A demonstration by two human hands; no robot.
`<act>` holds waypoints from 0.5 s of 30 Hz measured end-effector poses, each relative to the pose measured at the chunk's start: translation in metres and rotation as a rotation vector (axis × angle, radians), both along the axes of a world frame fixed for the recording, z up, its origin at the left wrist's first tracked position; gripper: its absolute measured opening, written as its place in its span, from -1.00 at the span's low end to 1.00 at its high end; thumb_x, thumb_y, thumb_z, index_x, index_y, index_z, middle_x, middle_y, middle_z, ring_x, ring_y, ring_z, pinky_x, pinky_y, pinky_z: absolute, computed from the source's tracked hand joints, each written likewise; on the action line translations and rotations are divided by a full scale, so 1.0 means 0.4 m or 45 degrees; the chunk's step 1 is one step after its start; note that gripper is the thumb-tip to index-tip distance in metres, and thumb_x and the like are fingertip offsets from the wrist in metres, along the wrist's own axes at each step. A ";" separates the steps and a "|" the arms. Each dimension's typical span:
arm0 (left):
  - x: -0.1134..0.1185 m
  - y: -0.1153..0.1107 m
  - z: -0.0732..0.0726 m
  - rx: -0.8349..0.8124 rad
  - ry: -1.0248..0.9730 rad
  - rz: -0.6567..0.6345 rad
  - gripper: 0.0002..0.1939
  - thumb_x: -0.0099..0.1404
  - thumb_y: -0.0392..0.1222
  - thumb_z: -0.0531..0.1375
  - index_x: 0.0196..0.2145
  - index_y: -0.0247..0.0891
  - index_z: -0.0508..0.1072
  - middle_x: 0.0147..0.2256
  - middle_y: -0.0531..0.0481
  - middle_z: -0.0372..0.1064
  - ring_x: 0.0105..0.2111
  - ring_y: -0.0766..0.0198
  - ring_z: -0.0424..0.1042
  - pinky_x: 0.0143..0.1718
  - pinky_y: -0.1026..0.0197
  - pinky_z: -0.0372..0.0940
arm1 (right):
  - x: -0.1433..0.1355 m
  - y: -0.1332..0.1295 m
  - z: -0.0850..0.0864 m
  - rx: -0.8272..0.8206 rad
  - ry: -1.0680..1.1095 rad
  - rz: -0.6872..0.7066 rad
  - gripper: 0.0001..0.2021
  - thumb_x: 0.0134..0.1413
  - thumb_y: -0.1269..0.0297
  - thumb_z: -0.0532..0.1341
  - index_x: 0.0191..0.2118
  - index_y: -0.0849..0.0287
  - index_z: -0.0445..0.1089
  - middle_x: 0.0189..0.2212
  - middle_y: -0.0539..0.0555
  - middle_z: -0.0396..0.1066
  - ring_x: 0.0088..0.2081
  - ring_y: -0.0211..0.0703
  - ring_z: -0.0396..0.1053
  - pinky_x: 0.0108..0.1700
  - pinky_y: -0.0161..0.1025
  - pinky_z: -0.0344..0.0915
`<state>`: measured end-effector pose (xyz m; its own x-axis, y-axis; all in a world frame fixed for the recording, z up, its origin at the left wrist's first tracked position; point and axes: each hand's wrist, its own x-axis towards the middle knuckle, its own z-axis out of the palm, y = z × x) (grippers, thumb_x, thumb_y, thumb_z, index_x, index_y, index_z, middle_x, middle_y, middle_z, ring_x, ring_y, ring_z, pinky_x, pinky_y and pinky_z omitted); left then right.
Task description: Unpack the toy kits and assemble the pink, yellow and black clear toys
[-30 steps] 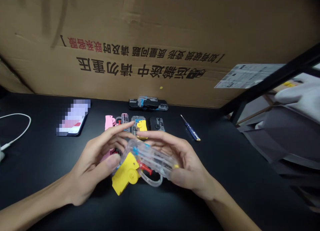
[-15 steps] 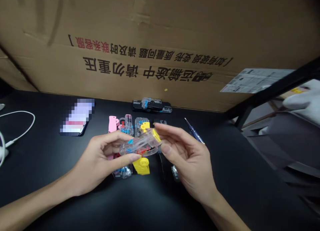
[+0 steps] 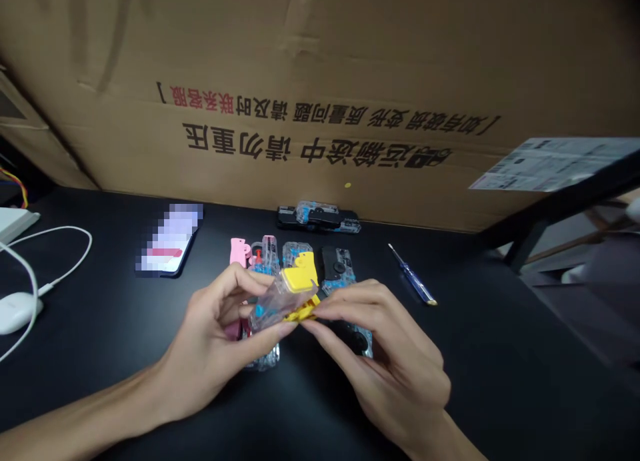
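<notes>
L hand [image 3: 197, 348] had the clear toy [image 3: 271, 304] in its grip, prob. to steady it, w/ R hand [image 3: 395, 364] apparently pinching its yellow part [image 3: 306, 309]; screwdriver [image 3: 414, 280] lay right, prob. w/in reach.

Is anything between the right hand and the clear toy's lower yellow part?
Nothing visible: the right hand appears to touch the lower yellow part while the left hand holds the clear toy. A black-and-clear toy lies beyond, not between.
</notes>
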<state>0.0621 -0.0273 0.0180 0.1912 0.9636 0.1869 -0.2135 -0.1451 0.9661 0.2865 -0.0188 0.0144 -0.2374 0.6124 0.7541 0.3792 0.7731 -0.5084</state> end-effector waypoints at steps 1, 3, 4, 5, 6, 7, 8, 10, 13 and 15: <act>0.001 0.000 -0.001 0.037 0.016 0.010 -0.71 0.38 -0.43 0.51 -0.17 -0.14 0.51 -0.05 0.09 0.73 -0.08 0.37 0.76 -0.06 0.46 0.59 | 0.000 -0.001 0.000 -0.005 -0.001 0.003 -0.64 0.21 0.72 0.49 0.00 0.18 0.62 -0.17 0.08 0.61 -0.15 -0.13 0.59 -0.11 -0.18 0.58; 0.001 0.001 -0.002 0.113 0.052 0.023 -0.71 0.37 -0.46 0.50 -0.16 -0.14 0.54 -0.02 0.08 0.73 -0.05 0.36 0.76 -0.05 0.48 0.58 | 0.000 -0.001 0.000 -0.010 0.000 0.006 -0.64 0.20 0.73 0.49 -0.01 0.18 0.63 -0.18 0.08 0.61 -0.17 -0.14 0.59 -0.13 -0.19 0.58; 0.001 0.001 -0.002 0.144 0.069 0.024 -0.71 0.38 -0.48 0.49 -0.15 -0.14 0.55 -0.01 0.07 0.73 -0.03 0.36 0.76 -0.04 0.48 0.58 | 0.000 -0.002 0.000 -0.007 0.003 0.003 -0.65 0.20 0.73 0.49 -0.01 0.19 0.64 -0.18 0.08 0.61 -0.17 -0.14 0.60 -0.13 -0.19 0.58; 0.000 0.001 -0.002 0.171 0.082 0.025 -0.70 0.38 -0.49 0.48 -0.15 -0.14 0.56 0.01 0.07 0.73 -0.02 0.35 0.77 -0.02 0.48 0.58 | 0.001 -0.002 0.000 -0.003 0.004 0.000 -0.65 0.20 0.74 0.49 -0.02 0.19 0.64 -0.18 0.08 0.61 -0.18 -0.14 0.60 -0.13 -0.19 0.58; 0.000 0.001 -0.002 0.195 0.095 0.031 -0.70 0.38 -0.50 0.47 -0.14 -0.14 0.56 0.02 0.06 0.73 -0.01 0.34 0.77 0.00 0.46 0.59 | 0.001 -0.003 0.000 0.002 0.003 -0.001 -0.65 0.21 0.73 0.49 -0.02 0.19 0.64 -0.18 0.08 0.61 -0.18 -0.14 0.60 -0.13 -0.19 0.58; 0.000 0.001 -0.002 0.217 0.105 0.036 -0.70 0.38 -0.50 0.47 -0.14 -0.14 0.56 0.03 0.05 0.73 0.00 0.33 0.77 0.03 0.45 0.59 | 0.001 -0.003 0.000 0.005 -0.003 -0.002 -0.66 0.21 0.73 0.49 -0.02 0.20 0.65 -0.17 0.09 0.62 -0.18 -0.14 0.61 -0.12 -0.19 0.58; 0.001 0.001 -0.003 0.233 0.116 0.041 -0.69 0.38 -0.51 0.47 -0.14 -0.15 0.55 0.04 0.05 0.73 0.00 0.32 0.77 0.05 0.43 0.59 | 0.002 -0.004 0.000 0.009 -0.009 -0.003 -0.67 0.21 0.73 0.49 -0.02 0.20 0.65 -0.17 0.09 0.62 -0.18 -0.15 0.61 -0.11 -0.19 0.58; 0.001 0.000 -0.005 0.259 0.136 0.041 -0.69 0.38 -0.51 0.47 -0.13 -0.14 0.54 0.05 0.05 0.73 0.02 0.31 0.78 0.08 0.42 0.59 | 0.004 -0.005 -0.001 0.004 -0.014 -0.003 -0.67 0.22 0.73 0.48 -0.04 0.20 0.66 -0.18 0.08 0.63 -0.19 -0.16 0.61 -0.11 -0.20 0.58; -0.001 -0.001 -0.010 0.284 0.172 0.033 -0.65 0.38 -0.53 0.45 -0.10 -0.11 0.53 0.08 0.08 0.73 0.02 0.33 0.77 0.03 0.48 0.58 | 0.008 -0.007 0.000 -0.032 -0.007 0.002 -0.69 0.22 0.73 0.48 -0.05 0.20 0.66 -0.18 0.08 0.63 -0.20 -0.17 0.60 -0.12 -0.20 0.56; -0.004 -0.002 -0.013 0.316 0.212 0.032 -0.62 0.38 -0.55 0.44 -0.07 -0.10 0.54 0.11 0.08 0.74 0.05 0.33 0.76 0.03 0.49 0.57 | 0.011 -0.007 0.001 -0.060 -0.006 0.005 -0.70 0.24 0.72 0.47 -0.06 0.18 0.66 -0.19 0.07 0.63 -0.21 -0.17 0.59 -0.14 -0.19 0.55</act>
<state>0.0603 -0.0280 0.0127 0.2159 0.8971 0.3855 -0.0485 -0.3845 0.9219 0.2910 -0.0215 0.0148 -0.2431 0.6461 0.7235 0.3788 0.7499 -0.5423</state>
